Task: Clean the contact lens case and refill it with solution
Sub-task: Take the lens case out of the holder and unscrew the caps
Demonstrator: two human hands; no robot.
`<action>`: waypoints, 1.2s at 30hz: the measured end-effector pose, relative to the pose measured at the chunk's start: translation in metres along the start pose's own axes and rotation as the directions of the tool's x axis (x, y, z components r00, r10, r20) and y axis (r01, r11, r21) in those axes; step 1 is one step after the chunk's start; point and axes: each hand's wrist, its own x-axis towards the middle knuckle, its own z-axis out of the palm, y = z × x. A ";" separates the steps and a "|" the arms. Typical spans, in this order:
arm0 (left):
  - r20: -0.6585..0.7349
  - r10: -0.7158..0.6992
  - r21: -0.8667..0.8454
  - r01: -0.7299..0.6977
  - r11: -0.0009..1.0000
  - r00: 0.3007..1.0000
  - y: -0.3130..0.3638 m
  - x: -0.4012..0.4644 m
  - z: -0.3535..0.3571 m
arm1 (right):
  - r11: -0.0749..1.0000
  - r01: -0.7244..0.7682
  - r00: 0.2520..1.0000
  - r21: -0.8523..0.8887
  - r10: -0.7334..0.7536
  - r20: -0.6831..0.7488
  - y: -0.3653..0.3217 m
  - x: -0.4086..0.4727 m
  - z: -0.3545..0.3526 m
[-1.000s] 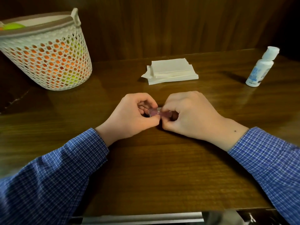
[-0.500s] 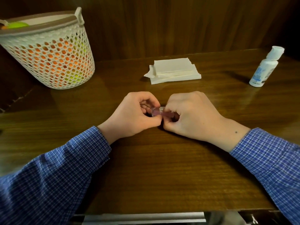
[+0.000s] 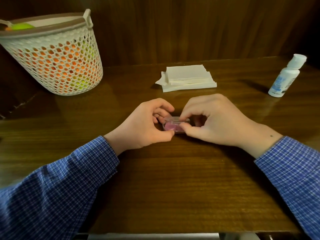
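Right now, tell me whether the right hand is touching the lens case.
Touching. The head view shows the right hand pinching the lens case, thumb and forefinger on its clear lid, while the left hand holds its other end.

Lens case [image 3: 174, 125]: small, clear shell with a pink interior, sitting centre frame, low over the wooden table [image 3: 173, 187].
Case state: clear lid looks slightly raised above the pink base; how wide it is open is hard to tell.
Case grip: left hand [image 3: 145, 125] pinches its left end, right hand [image 3: 213, 122] pinches the lid and front edge.
Solution bottle [image 3: 285, 76]: white with a blue label, white cap on, standing at the right edge of the frame, leaning in this wide view, well apart from the case.
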 end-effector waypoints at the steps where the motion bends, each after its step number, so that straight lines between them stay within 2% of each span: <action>1: 0.003 0.000 0.003 0.000 1.000 1.000 -0.001 0.000 0.000 | 1.000 -0.001 1.000 0.017 0.001 0.000 0.002 0.000 -0.001; 4: 0.008 0.000 0.004 -0.001 1.000 1.000 -0.003 0.002 -0.001 | 0.995 -0.004 1.000 0.104 0.002 0.019 0.006 -0.001 -0.003; 9: 0.026 0.006 -0.005 -0.006 1.000 1.000 -0.006 0.002 -0.002 | 0.978 -0.114 0.992 0.177 0.101 0.076 0.015 0.000 -0.004; 15: 0.021 0.000 0.001 0.000 1.000 1.000 -0.008 0.004 -0.002 | 0.941 -0.218 0.963 0.258 0.251 -0.102 0.019 0.003 0.005; 20: 0.030 -0.022 -0.001 0.022 1.000 0.999 -0.009 0.005 -0.003 | 0.876 -0.320 0.909 0.361 0.392 -0.145 0.021 0.008 0.012; 25: 0.020 -0.063 -0.015 0.064 0.998 0.998 -0.009 0.007 -0.003 | 0.846 -0.387 0.879 0.367 0.459 -0.131 0.023 0.009 0.014; 29: -0.006 -0.094 -0.035 0.094 0.995 0.996 -0.010 0.008 -0.002 | 0.868 -0.381 0.869 0.318 0.453 -0.196 0.020 0.007 0.012; 32: -0.047 -0.118 -0.054 0.116 0.992 0.992 -0.011 0.007 -0.001 | 0.914 -0.276 0.904 0.298 0.352 -0.244 0.014 0.003 0.003; 34: -0.102 -0.134 -0.052 0.130 0.990 0.986 -0.012 0.007 0.000 | 0.927 -0.241 0.936 0.289 0.301 -0.184 0.011 0.001 0.001; 36: -0.136 -0.147 -0.042 0.142 0.989 0.980 -0.012 0.006 0.000 | 0.929 -0.266 0.952 0.257 0.296 -0.082 0.010 0.001 0.003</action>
